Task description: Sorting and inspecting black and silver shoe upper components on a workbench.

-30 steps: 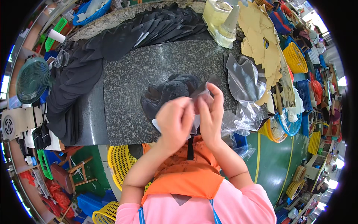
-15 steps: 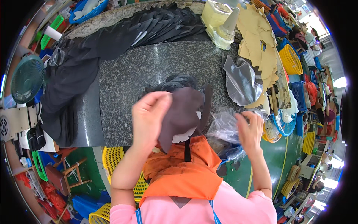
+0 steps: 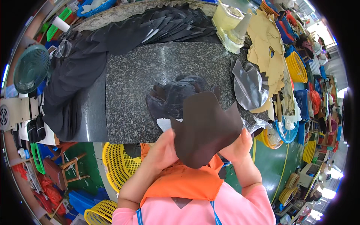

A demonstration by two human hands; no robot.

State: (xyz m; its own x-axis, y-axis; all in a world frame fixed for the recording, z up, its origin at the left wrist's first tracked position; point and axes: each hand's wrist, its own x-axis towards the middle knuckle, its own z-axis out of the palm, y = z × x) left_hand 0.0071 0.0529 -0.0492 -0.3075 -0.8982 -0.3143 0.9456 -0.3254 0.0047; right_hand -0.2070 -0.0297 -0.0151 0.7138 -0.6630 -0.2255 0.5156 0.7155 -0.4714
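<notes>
Between my two hands is a dark brown, leather-like cut piece (image 3: 206,127) with curved, pointed edges, raised over the front of the stone slab. My left hand (image 3: 163,152) grips its left edge, and my right hand (image 3: 239,146) grips its right edge; some fingers are hidden behind it. Just beyond lies a small pile of glossy dark pieces (image 3: 167,95) on the speckled stone slab (image 3: 131,86). A white jagged scrap (image 3: 165,123) shows beside the left hand.
Overlapping black pieces (image 3: 84,71) run along the slab's left and far sides. A yellowish container (image 3: 227,22), tan cut sheets (image 3: 264,45) and a shiny grey piece (image 3: 250,85) lie to the right. A yellow basket (image 3: 116,167) stands below the front edge; a green fan (image 3: 32,69) is far left.
The brown piece has come nearer me and spread flat to view. My right hand has moved from the clear plastic at the right onto the piece's right edge.
</notes>
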